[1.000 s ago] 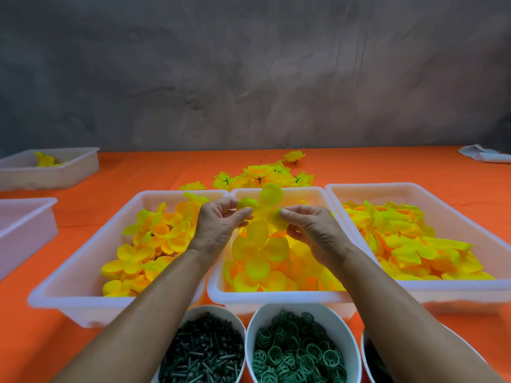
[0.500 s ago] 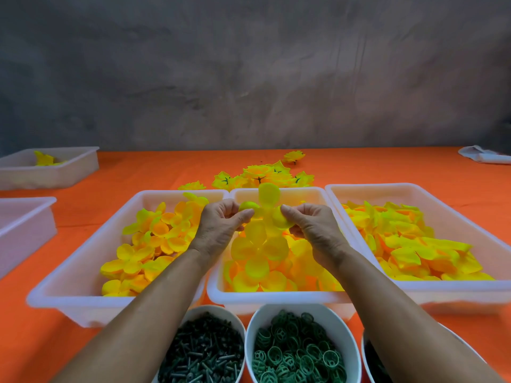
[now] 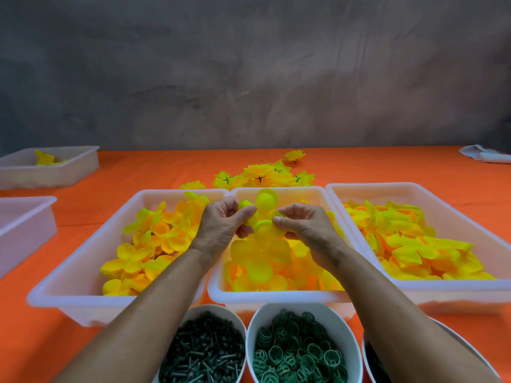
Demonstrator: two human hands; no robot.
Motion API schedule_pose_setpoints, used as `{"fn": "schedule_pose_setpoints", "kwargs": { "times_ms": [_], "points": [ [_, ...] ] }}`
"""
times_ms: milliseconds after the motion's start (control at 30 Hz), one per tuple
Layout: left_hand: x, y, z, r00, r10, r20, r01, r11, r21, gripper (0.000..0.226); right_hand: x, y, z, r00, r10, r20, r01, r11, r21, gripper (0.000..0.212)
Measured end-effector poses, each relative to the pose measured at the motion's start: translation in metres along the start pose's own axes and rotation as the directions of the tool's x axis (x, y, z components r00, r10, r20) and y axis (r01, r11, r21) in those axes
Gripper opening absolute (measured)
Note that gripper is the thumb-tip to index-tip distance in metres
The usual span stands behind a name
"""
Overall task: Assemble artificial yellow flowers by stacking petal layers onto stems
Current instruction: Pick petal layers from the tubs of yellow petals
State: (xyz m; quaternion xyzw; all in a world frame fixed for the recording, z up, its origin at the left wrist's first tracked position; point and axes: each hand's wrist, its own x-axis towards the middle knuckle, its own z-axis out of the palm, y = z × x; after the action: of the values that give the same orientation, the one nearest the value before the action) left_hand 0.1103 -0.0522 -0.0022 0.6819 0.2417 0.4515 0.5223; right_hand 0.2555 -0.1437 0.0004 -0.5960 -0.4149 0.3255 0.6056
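Left hand (image 3: 224, 225) and right hand (image 3: 307, 230) both pinch one yellow petal layer (image 3: 264, 214), held above the middle tray (image 3: 279, 295) of round petals near the table's (image 3: 138, 172) front edge. Trays of petals sit touching on either side. Bowl of dark stems (image 3: 204, 352) and bowl of green rings (image 3: 301, 352) stand at the front edge. Finished flowers (image 3: 265, 175) lie behind the trays.

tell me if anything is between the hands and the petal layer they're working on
Nothing visible: the left hand and right hand already pinch the yellow petal layer directly, above the middle tray.
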Motion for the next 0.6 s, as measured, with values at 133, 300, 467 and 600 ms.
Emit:
{"fn": "schedule_pose_setpoints", "kwargs": {
  "times_ms": [133, 300, 467, 600],
  "points": [
    [-0.001, 0.006, 0.001, 0.999, -0.012, -0.036, 0.014, 0.999, 0.049, 0.034, 0.003, 0.001, -0.003, 0.989, -0.01, -0.149, 0.011, 1.0, 0.008, 0.013],
    [-0.001, 0.0, 0.002, 0.99, 0.047, 0.129, -0.087, 0.942, 0.325, 0.039, 0.003, 0.007, 0.002, 0.988, -0.136, -0.076, 0.071, 0.826, -0.559, 0.016],
    [0.0, -0.008, 0.007, 0.951, -0.082, 0.297, -0.095, 0.838, 0.538, 0.022, -0.004, -0.002, -0.001, 0.998, -0.038, 0.049, 0.061, 0.443, -0.895, 0.031],
    [-0.001, -0.006, 0.007, 0.934, -0.091, 0.346, -0.161, 0.757, 0.633, 0.019, -0.011, -0.024, -0.007, 0.997, -0.032, 0.069, 0.076, 0.396, -0.915, 0.03]
  ]
}}
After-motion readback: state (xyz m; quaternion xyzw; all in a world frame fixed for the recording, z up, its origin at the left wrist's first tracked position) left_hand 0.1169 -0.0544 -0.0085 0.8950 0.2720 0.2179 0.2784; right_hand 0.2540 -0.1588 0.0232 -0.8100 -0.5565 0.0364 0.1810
